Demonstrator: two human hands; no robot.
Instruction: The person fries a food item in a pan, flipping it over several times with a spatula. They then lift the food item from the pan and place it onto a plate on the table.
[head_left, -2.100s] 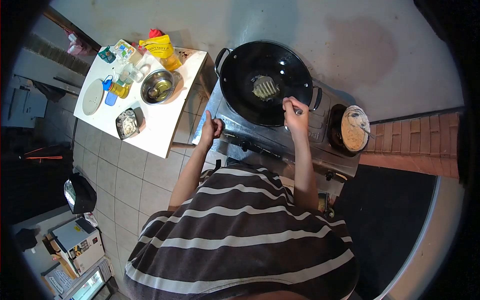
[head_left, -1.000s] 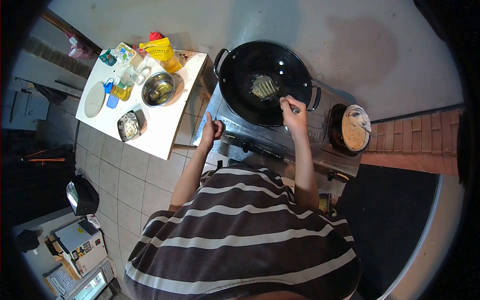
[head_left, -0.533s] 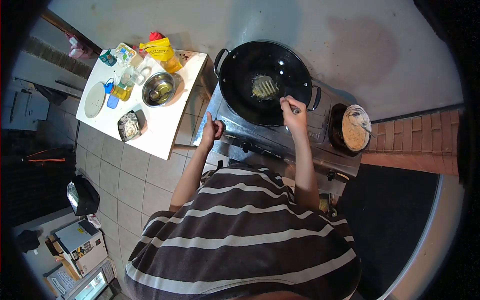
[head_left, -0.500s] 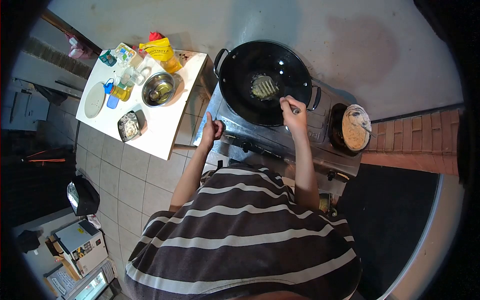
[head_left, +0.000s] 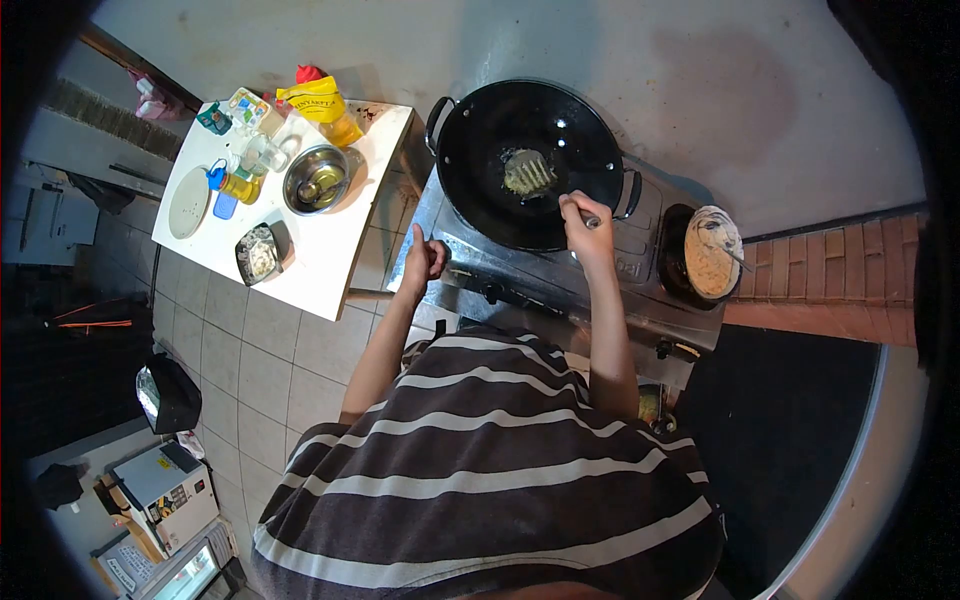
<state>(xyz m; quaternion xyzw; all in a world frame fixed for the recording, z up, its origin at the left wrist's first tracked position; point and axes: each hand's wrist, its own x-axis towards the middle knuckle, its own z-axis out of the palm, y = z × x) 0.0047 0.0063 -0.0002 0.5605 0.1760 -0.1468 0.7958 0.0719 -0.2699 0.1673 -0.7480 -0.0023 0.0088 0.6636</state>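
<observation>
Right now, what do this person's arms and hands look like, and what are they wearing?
Both arms are bare from above the elbow down. The left hand and right hand wear no gloves; no rings or watch are discernible. The top is dark brown with thin pale horizontal stripes.

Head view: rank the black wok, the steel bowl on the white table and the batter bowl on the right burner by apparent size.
1. black wok, clearly largest.
2. steel bowl and batter bowl look alike; fisheye distortion makes ranking them unsure.
</observation>
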